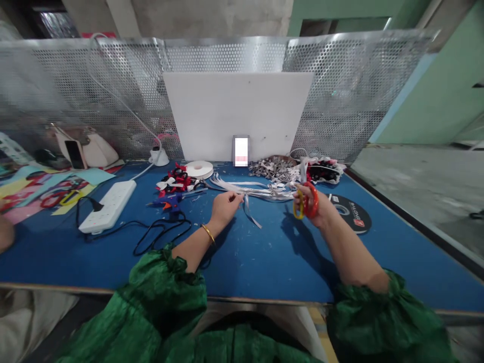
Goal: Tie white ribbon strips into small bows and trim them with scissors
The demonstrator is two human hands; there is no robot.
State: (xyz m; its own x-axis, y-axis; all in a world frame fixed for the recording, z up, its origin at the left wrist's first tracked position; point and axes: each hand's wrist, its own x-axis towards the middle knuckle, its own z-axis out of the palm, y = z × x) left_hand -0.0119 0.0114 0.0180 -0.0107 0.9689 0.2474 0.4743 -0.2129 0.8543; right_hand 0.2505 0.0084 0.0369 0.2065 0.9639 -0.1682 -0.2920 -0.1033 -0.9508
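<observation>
My left hand (226, 207) pinches a pale silvery ribbon (249, 214), whose loose end hangs down onto the blue table. In my right hand (319, 209) is a pair of scissors with orange and yellow handles (310, 200), held raised above the table, to the right of the ribbon. Just beyond both hands lies a bundle of long white and grey ribbon strips (253, 189). A heap of short grey ribbon pieces (274, 167) sits behind that bundle. Red, black and white bows (176, 180) are piled to the left of my left hand.
A blue glue gun (170, 202) with a black cord lies left of my hands, near a white power strip (109, 206). A black ribbon reel (351, 214) rests at right. Behind stand a white board (238, 101) and a phone (241, 151). Another person's hand (5, 234) shows far left.
</observation>
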